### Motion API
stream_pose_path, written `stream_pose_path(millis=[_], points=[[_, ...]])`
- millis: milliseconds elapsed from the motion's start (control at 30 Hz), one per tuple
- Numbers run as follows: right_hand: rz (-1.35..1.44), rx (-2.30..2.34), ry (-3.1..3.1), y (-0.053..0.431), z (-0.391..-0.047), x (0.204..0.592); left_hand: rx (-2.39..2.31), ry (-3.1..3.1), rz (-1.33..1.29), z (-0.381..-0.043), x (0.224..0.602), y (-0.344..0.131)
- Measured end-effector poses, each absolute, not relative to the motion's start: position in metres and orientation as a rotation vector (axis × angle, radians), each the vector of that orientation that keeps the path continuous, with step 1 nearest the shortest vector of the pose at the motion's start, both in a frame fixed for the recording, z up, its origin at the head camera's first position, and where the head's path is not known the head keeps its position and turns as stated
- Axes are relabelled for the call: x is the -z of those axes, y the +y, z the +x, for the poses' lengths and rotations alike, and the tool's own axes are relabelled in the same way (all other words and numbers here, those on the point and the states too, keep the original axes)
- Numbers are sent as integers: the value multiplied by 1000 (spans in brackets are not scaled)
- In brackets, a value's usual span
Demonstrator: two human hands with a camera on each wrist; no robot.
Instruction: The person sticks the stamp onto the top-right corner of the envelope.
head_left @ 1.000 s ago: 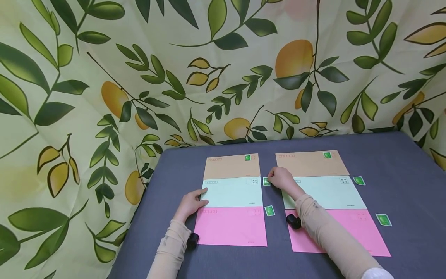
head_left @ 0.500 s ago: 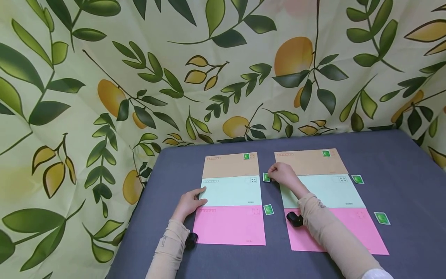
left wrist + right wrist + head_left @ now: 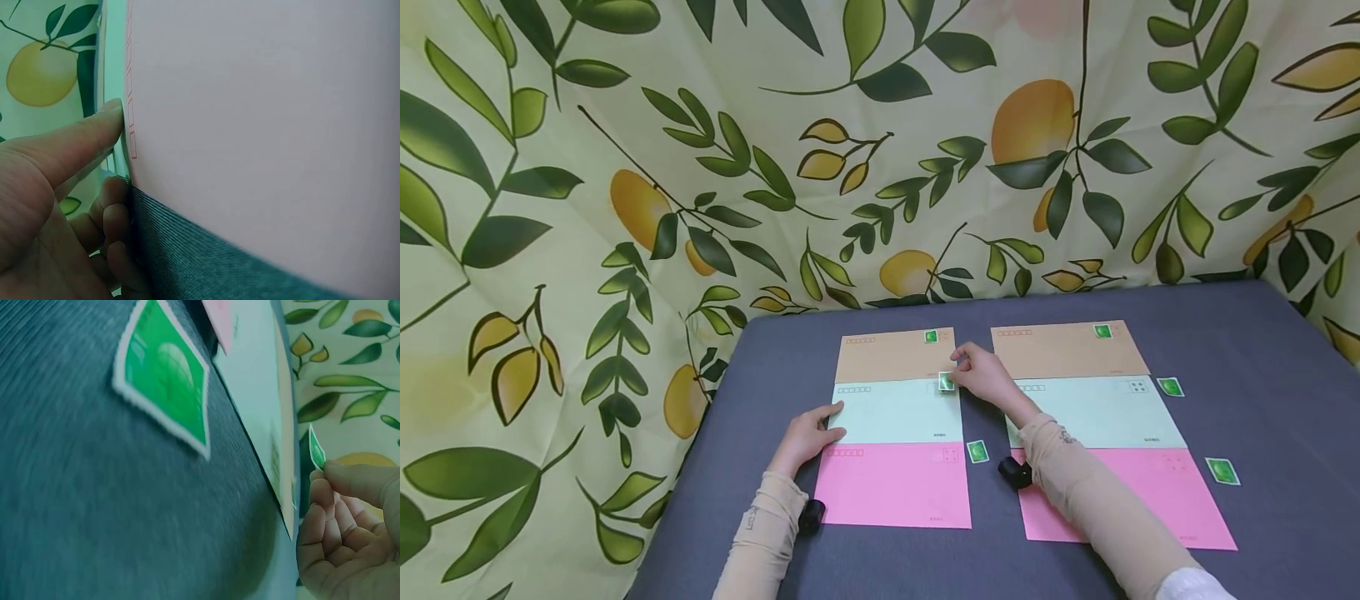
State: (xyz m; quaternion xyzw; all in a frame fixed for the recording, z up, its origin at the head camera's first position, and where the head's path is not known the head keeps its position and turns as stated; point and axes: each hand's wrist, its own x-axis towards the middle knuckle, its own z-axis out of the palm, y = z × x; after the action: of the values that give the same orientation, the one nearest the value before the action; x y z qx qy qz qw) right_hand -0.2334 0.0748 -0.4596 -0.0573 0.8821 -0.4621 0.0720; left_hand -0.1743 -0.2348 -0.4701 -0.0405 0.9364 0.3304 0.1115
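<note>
In the head view my right hand (image 3: pixel 983 375) pinches a small green stamp (image 3: pixel 946 382) by its edge, over the top right corner of the mint envelope (image 3: pixel 895 417) in the left column. The right wrist view shows this stamp (image 3: pixel 317 450) tilted between thumb and fingertips, off the surface. My left hand (image 3: pixel 805 437) rests at the left edge of that envelope, thumb tip beside the pink envelope (image 3: pixel 895 492). Seen from the left wrist, the thumb lies straight against the paper edge and the other fingers bend loosely. A loose stamp (image 3: pixel 977 452) lies right of the pink envelope.
Above the mint envelope, a brown envelope (image 3: pixel 887 358) bears a stamp (image 3: pixel 931 336). The right column has a stamped brown envelope (image 3: pixel 1060 350), a mint one (image 3: pixel 1097 412) and a pink one (image 3: pixel 1150 492). Two stamps lie beside it, the nearer one (image 3: pixel 1223 471) on the grey cloth (image 3: pixel 1292 400).
My right hand has lifted the stamp from the cloth between the columns and moved left with it, over the mint envelope's corner. The left hand has stayed in place.
</note>
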Motion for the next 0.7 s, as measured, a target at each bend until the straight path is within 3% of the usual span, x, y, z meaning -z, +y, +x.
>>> stream_pose_path(millis=[700], points=[[-132, 1257, 2659, 44, -243, 474, -954, 2745, -135, -174, 469, -234]])
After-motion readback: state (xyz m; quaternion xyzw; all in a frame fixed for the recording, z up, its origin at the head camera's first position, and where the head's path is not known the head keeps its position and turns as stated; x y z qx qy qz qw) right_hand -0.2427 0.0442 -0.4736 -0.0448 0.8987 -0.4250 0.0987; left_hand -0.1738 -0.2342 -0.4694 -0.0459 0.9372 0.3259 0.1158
